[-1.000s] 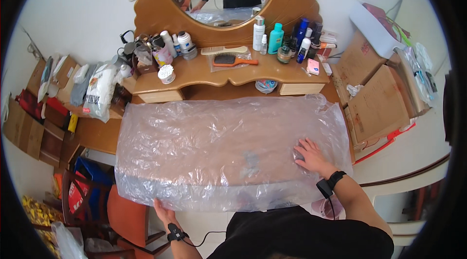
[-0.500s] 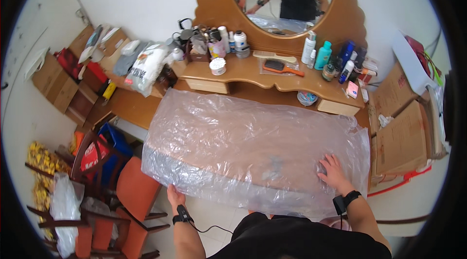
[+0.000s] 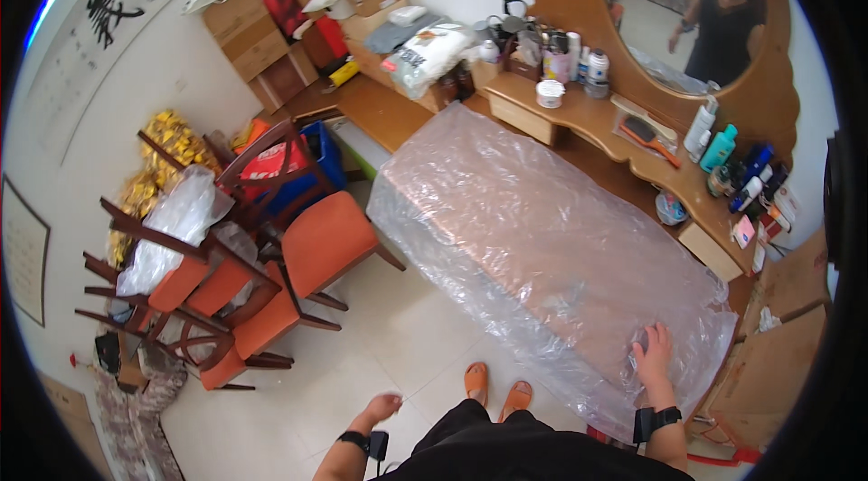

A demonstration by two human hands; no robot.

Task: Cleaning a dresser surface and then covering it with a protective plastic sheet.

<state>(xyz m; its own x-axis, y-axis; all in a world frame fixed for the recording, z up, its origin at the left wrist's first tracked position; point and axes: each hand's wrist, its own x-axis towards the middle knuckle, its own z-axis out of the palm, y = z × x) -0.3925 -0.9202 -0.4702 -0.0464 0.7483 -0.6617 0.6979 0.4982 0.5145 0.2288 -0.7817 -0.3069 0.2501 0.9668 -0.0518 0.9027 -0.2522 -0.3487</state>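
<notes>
A large clear plastic sheet [image 3: 542,237] lies wrinkled over a long brownish-pink surface in front of the dressing table and hangs down its near side. My right hand [image 3: 653,356] rests on the sheet near its right end, fingers spread and palm down. Away from the sheet, my left hand [image 3: 383,406] hovers above the floor with its fingers loosely curled in and nothing seen in them. Both wrists wear black bands with small boxes.
Wooden chairs with orange seats [image 3: 330,241] are stacked at left, with a plastic bag [image 3: 176,228] on them. Bottles, a hairbrush [image 3: 649,139] and a white tub [image 3: 550,93] stand on the mirrored dressing table [image 3: 597,133]. Cardboard boxes [image 3: 768,381] stand at right. Orange slippers [image 3: 515,398] are below me.
My left hand has left the near edge of the plastic sheet and now hangs over the floor. My right hand stays on the sheet. The view has turned left, showing more chairs and floor.
</notes>
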